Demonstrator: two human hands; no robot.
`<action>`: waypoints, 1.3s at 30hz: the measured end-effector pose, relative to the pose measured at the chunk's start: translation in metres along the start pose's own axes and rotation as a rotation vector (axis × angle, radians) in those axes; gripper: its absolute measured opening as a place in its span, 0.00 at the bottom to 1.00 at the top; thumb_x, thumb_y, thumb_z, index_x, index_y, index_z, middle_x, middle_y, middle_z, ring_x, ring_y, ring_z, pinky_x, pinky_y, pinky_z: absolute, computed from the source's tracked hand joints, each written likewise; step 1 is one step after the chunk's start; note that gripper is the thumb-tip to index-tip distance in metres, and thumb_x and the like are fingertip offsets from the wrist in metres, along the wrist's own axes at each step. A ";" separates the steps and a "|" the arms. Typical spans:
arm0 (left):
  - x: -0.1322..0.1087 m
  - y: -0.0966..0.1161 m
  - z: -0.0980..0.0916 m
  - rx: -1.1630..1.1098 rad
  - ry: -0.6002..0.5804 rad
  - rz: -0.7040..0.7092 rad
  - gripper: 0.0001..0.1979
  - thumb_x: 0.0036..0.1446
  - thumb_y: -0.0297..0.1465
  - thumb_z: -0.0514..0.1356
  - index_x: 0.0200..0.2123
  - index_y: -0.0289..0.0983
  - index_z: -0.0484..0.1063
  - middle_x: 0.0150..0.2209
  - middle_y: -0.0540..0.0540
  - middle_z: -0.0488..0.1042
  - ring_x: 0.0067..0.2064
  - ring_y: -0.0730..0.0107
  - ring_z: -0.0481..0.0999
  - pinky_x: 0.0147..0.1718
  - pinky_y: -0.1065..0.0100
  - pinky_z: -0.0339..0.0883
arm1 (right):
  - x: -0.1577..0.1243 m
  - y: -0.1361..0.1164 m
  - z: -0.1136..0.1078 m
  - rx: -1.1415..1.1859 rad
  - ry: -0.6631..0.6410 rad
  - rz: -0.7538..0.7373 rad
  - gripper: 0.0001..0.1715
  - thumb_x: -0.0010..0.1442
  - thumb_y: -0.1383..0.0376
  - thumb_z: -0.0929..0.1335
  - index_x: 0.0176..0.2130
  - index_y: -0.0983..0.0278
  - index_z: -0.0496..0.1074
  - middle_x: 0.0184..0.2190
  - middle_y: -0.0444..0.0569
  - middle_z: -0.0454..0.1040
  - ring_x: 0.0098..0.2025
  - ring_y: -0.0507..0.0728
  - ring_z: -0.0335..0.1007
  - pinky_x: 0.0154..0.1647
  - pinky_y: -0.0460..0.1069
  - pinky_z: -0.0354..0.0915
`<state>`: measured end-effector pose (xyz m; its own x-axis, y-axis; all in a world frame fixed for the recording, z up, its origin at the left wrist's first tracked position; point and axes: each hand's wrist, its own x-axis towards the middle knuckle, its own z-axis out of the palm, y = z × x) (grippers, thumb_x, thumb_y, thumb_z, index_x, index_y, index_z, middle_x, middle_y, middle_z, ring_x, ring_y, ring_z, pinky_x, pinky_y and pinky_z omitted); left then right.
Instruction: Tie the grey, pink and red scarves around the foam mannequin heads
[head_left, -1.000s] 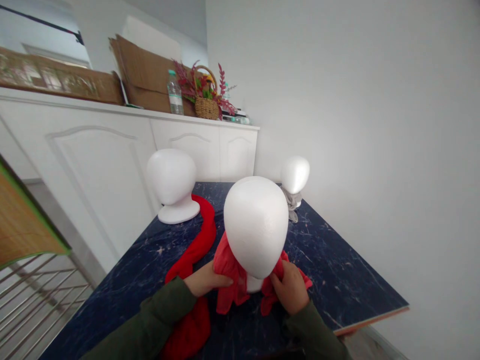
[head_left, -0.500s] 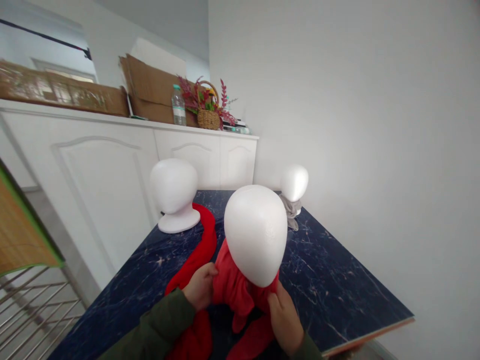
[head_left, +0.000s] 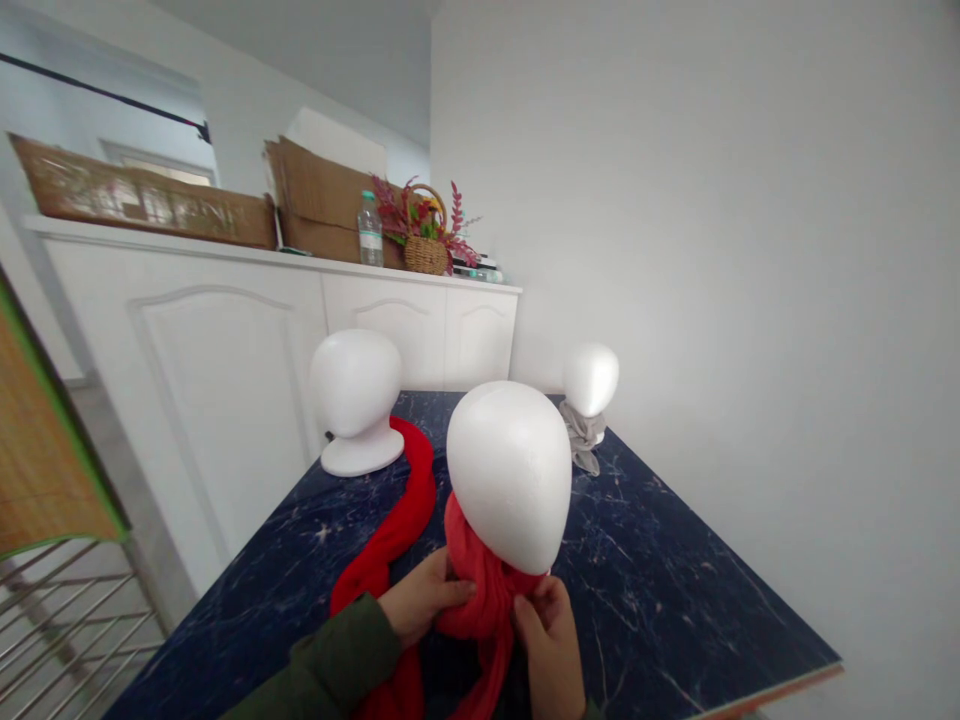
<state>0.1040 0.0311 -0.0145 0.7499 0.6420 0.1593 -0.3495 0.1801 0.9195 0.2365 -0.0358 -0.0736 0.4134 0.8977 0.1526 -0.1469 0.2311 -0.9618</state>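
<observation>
A white mannequin head (head_left: pixel 510 470) stands at the near middle of the table, its neck wrapped by a coral-red scarf (head_left: pixel 480 590) whose end hangs down in front. My left hand (head_left: pixel 429 598) grips the scarf's folds on the left side, thumb laid over the cloth. On the other side, my right hand (head_left: pixel 551 635) pinches the scarf just below the head. A brighter red scarf (head_left: pixel 405 510) lies in a long curve on the table to the left, passing behind my left forearm. The mannequin's base is hidden by cloth and hands.
A bare white mannequin head (head_left: pixel 356 390) stands at the back left, another (head_left: pixel 591 380) with a grey scarf (head_left: pixel 583 435) at the back right. The dark blue marbled table (head_left: pixel 675 600) meets a wall. Behind are white cabinets (head_left: pixel 225 360) and a metal rack (head_left: pixel 75 610) at left.
Both hands have moved inward toward the front of the neck. The coral-red scarf is now gathered more tightly there. The camera view has shifted slightly.
</observation>
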 end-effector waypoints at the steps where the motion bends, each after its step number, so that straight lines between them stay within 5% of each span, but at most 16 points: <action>1: 0.000 -0.001 0.000 0.013 -0.001 0.003 0.24 0.41 0.30 0.63 0.45 0.34 0.66 0.39 0.42 0.71 0.42 0.58 0.69 0.44 0.58 0.58 | -0.004 0.001 0.000 -0.076 -0.051 -0.050 0.14 0.46 0.61 0.66 0.33 0.62 0.60 0.30 0.45 0.67 0.33 0.54 0.64 0.36 0.50 0.61; 5: -0.002 -0.005 0.001 0.109 0.031 -0.058 0.17 0.41 0.28 0.60 0.39 0.34 0.69 0.31 0.46 0.72 0.35 0.64 0.70 0.40 0.62 0.60 | -0.021 0.000 0.009 -0.405 -0.068 -0.169 0.46 0.29 0.64 0.74 0.48 0.65 0.58 0.50 0.57 0.58 0.52 0.66 0.53 0.51 0.56 0.52; 7: -0.005 -0.008 -0.003 0.158 0.128 -0.142 0.12 0.41 0.26 0.57 0.34 0.34 0.70 0.25 0.49 0.71 0.30 0.66 0.69 0.34 0.65 0.62 | -0.023 -0.006 0.015 -0.530 0.017 -0.168 0.49 0.27 0.63 0.74 0.49 0.66 0.57 0.51 0.58 0.56 0.53 0.68 0.50 0.52 0.57 0.49; 11: -0.008 -0.015 -0.012 0.258 0.269 -0.213 0.08 0.37 0.23 0.52 0.24 0.33 0.69 0.17 0.52 0.65 0.21 0.74 0.63 0.22 0.71 0.58 | -0.016 -0.027 0.020 -0.666 -0.001 -0.194 0.33 0.34 0.63 0.72 0.42 0.65 0.63 0.44 0.55 0.62 0.47 0.64 0.56 0.48 0.55 0.54; 15: -0.004 -0.011 -0.005 0.352 0.137 -0.133 0.10 0.37 0.21 0.51 0.25 0.33 0.70 0.20 0.52 0.68 0.21 0.76 0.63 0.26 0.71 0.60 | -0.010 -0.039 0.016 -0.679 -0.073 -0.252 0.14 0.40 0.71 0.65 0.33 0.65 0.67 0.37 0.51 0.64 0.40 0.59 0.60 0.45 0.53 0.56; 20: 0.003 -0.001 0.012 0.610 0.191 0.058 0.11 0.40 0.23 0.55 0.31 0.32 0.71 0.32 0.45 0.73 0.35 0.64 0.70 0.38 0.66 0.62 | -0.011 -0.033 0.012 -0.496 -0.040 -0.102 0.10 0.41 0.72 0.62 0.29 0.65 0.66 0.26 0.45 0.66 0.29 0.54 0.60 0.32 0.49 0.58; 26: 0.000 -0.003 0.003 0.828 0.334 -0.116 0.11 0.44 0.28 0.53 0.33 0.33 0.70 0.22 0.47 0.72 0.21 0.66 0.70 0.21 0.69 0.61 | -0.009 -0.027 0.021 0.103 -0.045 0.118 0.21 0.40 0.74 0.60 0.37 0.65 0.65 0.31 0.44 0.70 0.32 0.53 0.64 0.34 0.46 0.60; 30: -0.001 -0.001 -0.005 0.957 0.306 -0.066 0.08 0.46 0.30 0.53 0.27 0.34 0.70 0.21 0.46 0.72 0.24 0.66 0.71 0.24 0.70 0.60 | -0.009 -0.040 0.025 0.411 -0.145 0.257 0.22 0.36 0.73 0.59 0.34 0.64 0.67 0.30 0.45 0.71 0.31 0.53 0.65 0.33 0.47 0.62; 39: -0.003 0.003 0.002 0.739 0.194 -0.034 0.13 0.39 0.23 0.56 0.33 0.34 0.71 0.30 0.45 0.73 0.36 0.61 0.70 0.36 0.67 0.60 | -0.017 -0.050 0.024 0.454 -0.240 0.318 0.23 0.37 0.74 0.61 0.36 0.64 0.68 0.32 0.45 0.72 0.35 0.54 0.66 0.39 0.49 0.61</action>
<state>0.1014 0.0283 -0.0120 0.6174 0.7769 0.1234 0.1901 -0.2996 0.9349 0.2152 -0.0541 -0.0227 0.0798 0.9964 -0.0283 -0.6209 0.0275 -0.7834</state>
